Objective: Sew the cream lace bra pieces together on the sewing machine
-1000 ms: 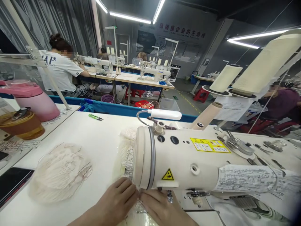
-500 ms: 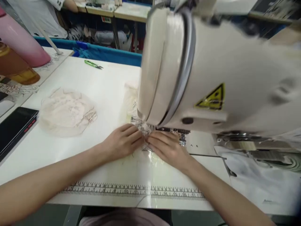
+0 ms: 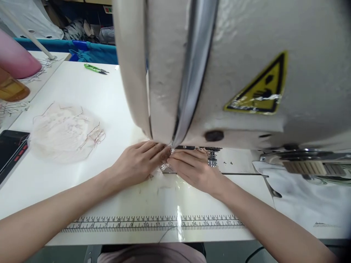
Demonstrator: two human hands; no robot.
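Note:
Below the head of a white sewing machine, a small piece of white lace is partly covered by my fingers. My left hand is closed on the lace from the left, its fingers bent together near the needle area. From the other side my right hand grips the lace, fingers together and fingertips almost meeting the left ones. The needle and presser foot are hidden behind the machine head and my fingers. A metal thread tension knob shows just beyond my right hand.
Sheer pale fabric with loose threads lies to the left. Green thread snips rest farther back. A black device, an amber container and a pink bottle are at far left. A printed ruler runs along the front edge.
My view has shifted, so the machine head looks larger and hides the lace behind it. My hands stay together at the lace, and a bit of it now shows below my left fingers.

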